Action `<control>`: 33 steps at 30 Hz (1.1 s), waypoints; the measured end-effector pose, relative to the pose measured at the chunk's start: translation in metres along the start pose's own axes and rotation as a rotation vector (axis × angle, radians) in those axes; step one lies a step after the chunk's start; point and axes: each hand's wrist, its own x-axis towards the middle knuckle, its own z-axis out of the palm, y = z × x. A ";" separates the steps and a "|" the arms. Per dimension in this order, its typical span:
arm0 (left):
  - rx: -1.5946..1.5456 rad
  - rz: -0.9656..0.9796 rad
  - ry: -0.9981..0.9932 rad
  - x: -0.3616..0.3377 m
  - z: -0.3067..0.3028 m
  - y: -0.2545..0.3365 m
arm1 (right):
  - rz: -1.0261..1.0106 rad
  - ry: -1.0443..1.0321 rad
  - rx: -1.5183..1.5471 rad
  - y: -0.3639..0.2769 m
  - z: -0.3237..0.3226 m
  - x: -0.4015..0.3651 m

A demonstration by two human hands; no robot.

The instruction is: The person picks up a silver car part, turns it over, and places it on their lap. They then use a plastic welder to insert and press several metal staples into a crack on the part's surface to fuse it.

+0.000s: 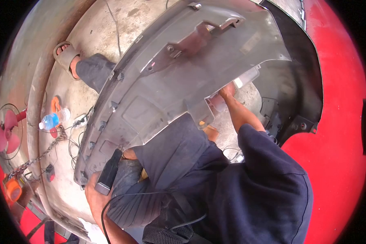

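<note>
A large dark grey car bumper (166,89) lies across my legs with its inner side facing up. My left hand (94,188) is closed around a black corded hand tool (109,173) at the bumper's lower left end. The tool's narrow end points up toward the bumper edge, and its exact kind does not show. My right hand (227,90) reaches under the bumper's right edge, where its fingers are mostly hidden. Beside it is a pale, translucent piece (247,77). A black cable (103,215) loops down past my left forearm.
A water bottle (51,121), a power strip (80,120), a chain (40,154) and a pink fan (7,130) are on the left. A sandalled foot (67,57) stands beyond the bumper. A red car panel (345,122) borders the right side.
</note>
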 end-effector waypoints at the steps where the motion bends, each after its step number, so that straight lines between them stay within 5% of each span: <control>1: -0.008 -0.011 -0.003 0.000 0.000 0.001 | -0.077 0.082 -0.049 0.011 0.012 0.006; 7: -0.054 -0.046 -0.020 0.001 -0.001 0.003 | -0.003 -0.041 0.044 -0.032 -0.033 -0.013; 28: -0.083 -0.116 -0.011 0.001 -0.004 0.006 | 0.201 0.089 0.130 -0.017 -0.065 -0.017; 33: -0.017 -0.039 -0.008 0.002 -0.005 -0.001 | 0.270 -0.047 0.313 -0.015 -0.086 -0.032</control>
